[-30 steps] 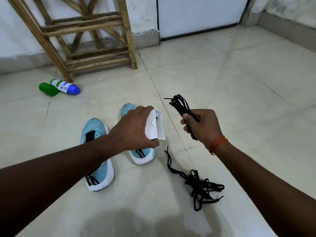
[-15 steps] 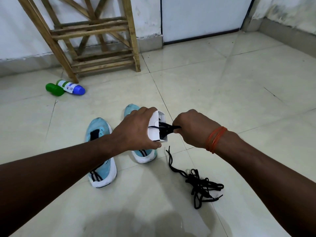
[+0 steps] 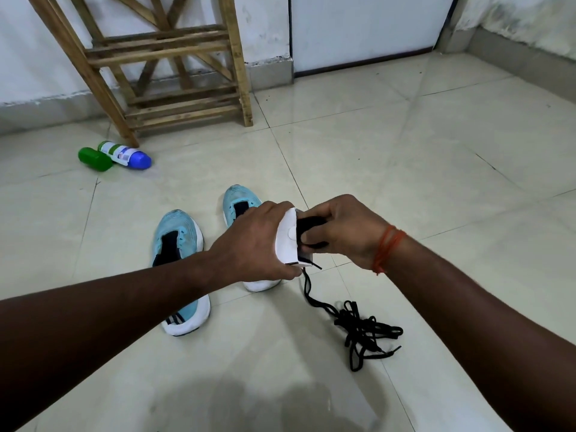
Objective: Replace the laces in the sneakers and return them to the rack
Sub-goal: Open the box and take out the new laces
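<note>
Two light-blue sneakers without laces stand on the tiled floor: the left sneaker (image 3: 179, 244) and the right sneaker (image 3: 240, 204), partly hidden behind my hands. My left hand (image 3: 255, 244) grips a small white cardboard box (image 3: 288, 238) with its mouth facing right. My right hand (image 3: 343, 230) is closed on a bundle of black laces (image 3: 308, 224) at the box's mouth. A loose black lace (image 3: 358, 328) lies tangled on the floor below my right wrist.
A wooden rack (image 3: 174, 76) stands against the wall at the back left. Beside its leg lie a green bottle (image 3: 95, 159) and a blue-capped bottle (image 3: 126, 154). A white door (image 3: 367, 29) is at the back.
My right hand carried the lace bundle from the open air leftward to the box's mouth and has pushed it partly inside. The left hand kept holding the box.
</note>
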